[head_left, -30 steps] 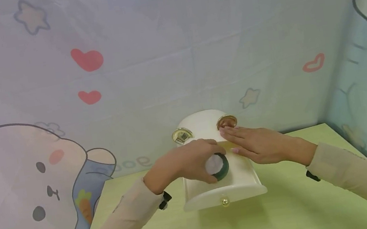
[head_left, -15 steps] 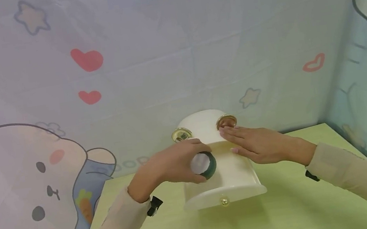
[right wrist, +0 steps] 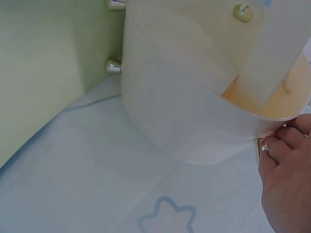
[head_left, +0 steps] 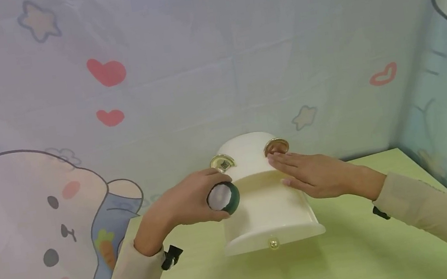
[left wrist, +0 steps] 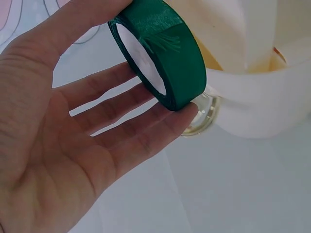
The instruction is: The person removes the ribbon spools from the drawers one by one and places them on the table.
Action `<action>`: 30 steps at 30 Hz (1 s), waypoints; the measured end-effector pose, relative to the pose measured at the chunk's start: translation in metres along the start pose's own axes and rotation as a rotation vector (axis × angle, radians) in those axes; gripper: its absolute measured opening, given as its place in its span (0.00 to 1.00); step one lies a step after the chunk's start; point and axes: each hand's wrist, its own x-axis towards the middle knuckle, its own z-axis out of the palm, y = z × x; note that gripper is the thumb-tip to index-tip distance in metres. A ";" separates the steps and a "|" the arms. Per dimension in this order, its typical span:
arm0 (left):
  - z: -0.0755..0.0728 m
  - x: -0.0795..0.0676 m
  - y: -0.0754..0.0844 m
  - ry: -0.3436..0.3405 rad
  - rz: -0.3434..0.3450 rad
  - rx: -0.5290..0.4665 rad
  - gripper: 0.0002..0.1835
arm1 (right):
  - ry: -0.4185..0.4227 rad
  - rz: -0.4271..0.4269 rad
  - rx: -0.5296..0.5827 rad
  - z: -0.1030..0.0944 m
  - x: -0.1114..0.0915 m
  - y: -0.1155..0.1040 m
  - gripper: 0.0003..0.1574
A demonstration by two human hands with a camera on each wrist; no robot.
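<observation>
My left hand (head_left: 186,200) holds a roll of green ribbon (head_left: 234,199) between thumb and fingers, above the left edge of the pulled-out drawer (head_left: 275,212). In the left wrist view the ribbon roll (left wrist: 182,58) shows a white core and a frayed ribbon end. The drawer belongs to a cream box (head_left: 247,148) with a rounded top and a gold knob (head_left: 273,244) on the drawer front. Straight fingers of my right hand (head_left: 317,175) rest on the box's right side, by a gold round ear (head_left: 276,146). In the right wrist view this hand (right wrist: 291,170) touches the box's rim.
The box stands on a pale green table (head_left: 360,244) close to a printed cloth backdrop (head_left: 197,67). A second gold ear (head_left: 222,163) sits on its left side, just behind my left hand. Gold feet (right wrist: 114,66) show under the box.
My left hand has moved left with the ribbon roll, from over the drawer's middle to its left edge. My right hand has stayed on the box.
</observation>
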 end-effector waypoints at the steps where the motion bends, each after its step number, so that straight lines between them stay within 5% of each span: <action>1: 0.001 -0.002 -0.003 0.003 -0.004 -0.002 0.32 | 0.001 0.001 0.002 0.000 0.000 0.000 0.40; 18: 0.013 -0.033 -0.040 0.027 -0.103 -0.010 0.34 | 0.011 -0.012 -0.007 0.003 0.003 0.000 0.40; 30: 0.038 -0.041 -0.074 -0.002 -0.173 -0.032 0.33 | 0.021 -0.003 0.008 0.003 -0.003 0.002 0.40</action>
